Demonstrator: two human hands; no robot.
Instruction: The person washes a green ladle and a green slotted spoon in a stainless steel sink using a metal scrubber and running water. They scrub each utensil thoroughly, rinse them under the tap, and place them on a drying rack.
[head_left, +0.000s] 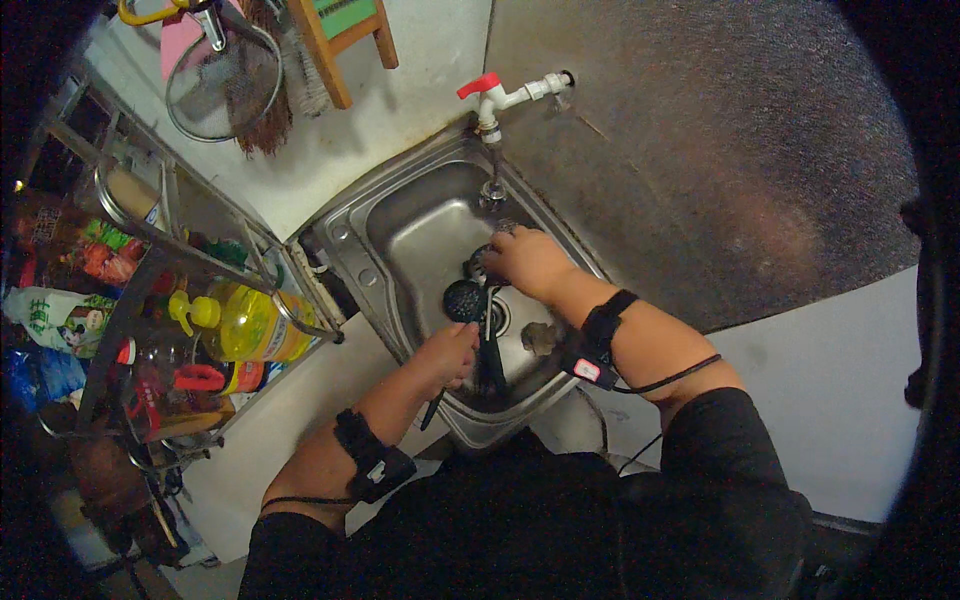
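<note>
My left hand [447, 357] is closed on the black handle of a kitchen utensil [432, 411], over the near left rim of the steel sink [400, 215]. A thin metallic shaft [489, 315] runs from near that hand up toward my right hand [532, 263]. The fingers of my right hand are curled round something dark at the shaft's far end, mostly hidden by them. Just beyond my left hand is a black perforated spoon head [463, 300]. A dark handle [491, 368] lies in the basin beside the drain [501, 317].
A white tap [488, 105] with a red lever stands over the sink's far corner. A brown clump [539, 338] sits right of the drain. At left, a metal rack [150, 235] holds bottles, including a yellow pump bottle [262, 322]. A strainer [222, 95] hangs on the wall.
</note>
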